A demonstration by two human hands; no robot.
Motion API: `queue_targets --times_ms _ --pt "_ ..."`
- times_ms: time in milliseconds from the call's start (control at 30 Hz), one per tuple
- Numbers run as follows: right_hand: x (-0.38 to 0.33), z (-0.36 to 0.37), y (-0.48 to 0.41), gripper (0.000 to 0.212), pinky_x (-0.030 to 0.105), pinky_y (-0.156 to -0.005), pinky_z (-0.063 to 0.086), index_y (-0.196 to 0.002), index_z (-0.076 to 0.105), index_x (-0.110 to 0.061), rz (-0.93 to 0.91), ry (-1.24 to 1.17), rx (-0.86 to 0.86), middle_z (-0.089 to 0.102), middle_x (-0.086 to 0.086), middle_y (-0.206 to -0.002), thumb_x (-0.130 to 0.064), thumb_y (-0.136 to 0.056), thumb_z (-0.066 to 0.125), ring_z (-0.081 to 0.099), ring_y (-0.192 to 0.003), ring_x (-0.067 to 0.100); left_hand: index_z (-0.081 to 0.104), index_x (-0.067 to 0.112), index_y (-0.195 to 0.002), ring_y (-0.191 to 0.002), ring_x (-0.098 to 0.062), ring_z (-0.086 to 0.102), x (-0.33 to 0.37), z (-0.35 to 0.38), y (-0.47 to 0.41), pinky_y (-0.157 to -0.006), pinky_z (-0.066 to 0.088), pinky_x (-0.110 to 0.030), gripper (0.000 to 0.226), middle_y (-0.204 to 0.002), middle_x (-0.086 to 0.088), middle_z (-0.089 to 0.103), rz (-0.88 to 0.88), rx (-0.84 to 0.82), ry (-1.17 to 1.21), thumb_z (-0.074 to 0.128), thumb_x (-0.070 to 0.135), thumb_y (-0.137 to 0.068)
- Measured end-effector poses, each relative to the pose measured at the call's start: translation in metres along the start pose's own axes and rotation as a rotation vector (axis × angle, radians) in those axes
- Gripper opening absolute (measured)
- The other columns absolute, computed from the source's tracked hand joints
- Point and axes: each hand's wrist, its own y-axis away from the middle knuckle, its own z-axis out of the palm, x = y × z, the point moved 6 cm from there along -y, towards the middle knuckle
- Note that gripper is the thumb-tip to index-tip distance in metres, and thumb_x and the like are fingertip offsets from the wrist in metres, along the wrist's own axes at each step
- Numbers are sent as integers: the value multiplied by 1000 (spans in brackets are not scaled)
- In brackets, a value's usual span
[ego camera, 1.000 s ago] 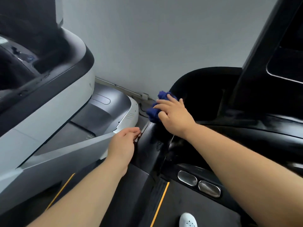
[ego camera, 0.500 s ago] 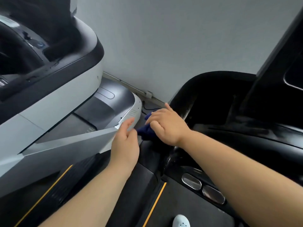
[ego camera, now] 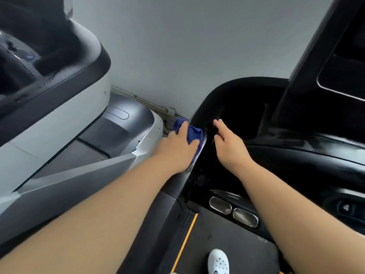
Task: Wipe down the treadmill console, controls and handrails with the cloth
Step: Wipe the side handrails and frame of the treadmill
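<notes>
The cloth (ego camera: 194, 134), dark blue and bunched, was held in the left hand (ego camera: 177, 149) between thumb and fingers. It was pressed on the outer side of the black handrail (ego camera: 205, 107) at the left edge of the treadmill, where the rail bends toward the console (ego camera: 296, 147). The right hand (ego camera: 231, 145) was kept spread, with fingers nearly straight and nothing pinched. It was placed just beside the inner face of the same rail, but whether the rail was touched could not be told.

The cloth was judged to be light, soft and limp. It would fold and slip out if taken only by a corner, so it is better gathered in the palm, with a flat pad left under the fingers. The rail looked hard, smooth and glossy. Steady pressure was thought to be needed there, because the cloth could slide on it without cleaning.

Most of the task seemed not yet done: the console and the two metal sensors (ego camera: 233, 211) below it were not covered by the cloth.
</notes>
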Motion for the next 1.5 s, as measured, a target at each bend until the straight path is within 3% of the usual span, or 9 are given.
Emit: queue_targets --times_ms 167,367,567,900,1033,1233,1300,1400,1500 --pt "2 11 5 52 14 -104 20 -151 24 -25 65 -66 -25 16 -10 -158 -14 -101 36 30 -140 11 -1 18 -151 -107 -34 56 -43 -2 88 -84 44 -38 69 -135 -13 48 -26 -120 -153 28 51 -98" --pt "4 16 10 58 13 -98 23 -152 15 -29 92 -42 -33 12 -13 -159 -13 -101 35 30 -139 12 4 15 -150 -125 -41 43 8 4 -7 -99 36 -44 69 -146 -22 31 29 -36 -86 32 49 -98" --pt "12 16 17 60 18 -97 35 -152 10 -37 95 18 -107 40 -6 -149 -16 -101 35 49 -123 14 5 25 -151 -124 -38 45 31 -1 -78 -99 36 -39 72 -145 -18 39 7 -70 121 40 51 -93" --pt "11 18 33 52 13 -89 37 -148 31 -32 128 -54 -57 46 -2 -145 -12 -100 34 53 -121 15 -12 27 -150 -116 -35 49 -33 6 98 -89 43 -41 79 -142 -15 34 -13 -116 -208 30 61 -93" --pt "29 7 43 49 30 -106 41 -140 47 -22 253 -293 94 57 -3 -132 -5 -96 34 55 -121 14 -10 23 -149 -130 -42 31 -7 14 82 -95 41 -51 81 -151 -26 7 -36 -38 -344 40 54 -93" --pt "44 -16 69 39 30 -83 54 -118 63 -19 363 -492 251 63 0 -116 -2 -95 36 63 -100 13 -15 26 -149 -141 -48 -12 47 28 49 -110 8 -66 85 -155 -23 -18 207 -21 -539 48 32 -93" --pt "43 -12 80 31 27 -75 54 -108 64 -22 413 -664 233 65 1 -113 -7 -97 39 65 -97 16 -17 28 -149 -144 -39 -11 47 19 53 -113 2 -60 87 -158 -17 -13 259 -46 -385 48 33 -91" --pt "19 22 96 23 32 -89 52 -112 61 -28 410 -872 28 63 -5 -117 -20 -100 43 62 -106 14 -1 39 -151 -135 -20 32 19 -10 63 -104 25 -26 74 -154 0 27 152 -69 325 40 16 -93" --pt "-6 49 92 44 26 -98 38 -140 43 -29 300 -546 -12 51 -16 -125 -38 -97 45 51 -112 8 22 40 -148 -135 -5 33 -20 -23 74 -105 26 -20 65 -150 18 33 78 105 533 39 10 -93"
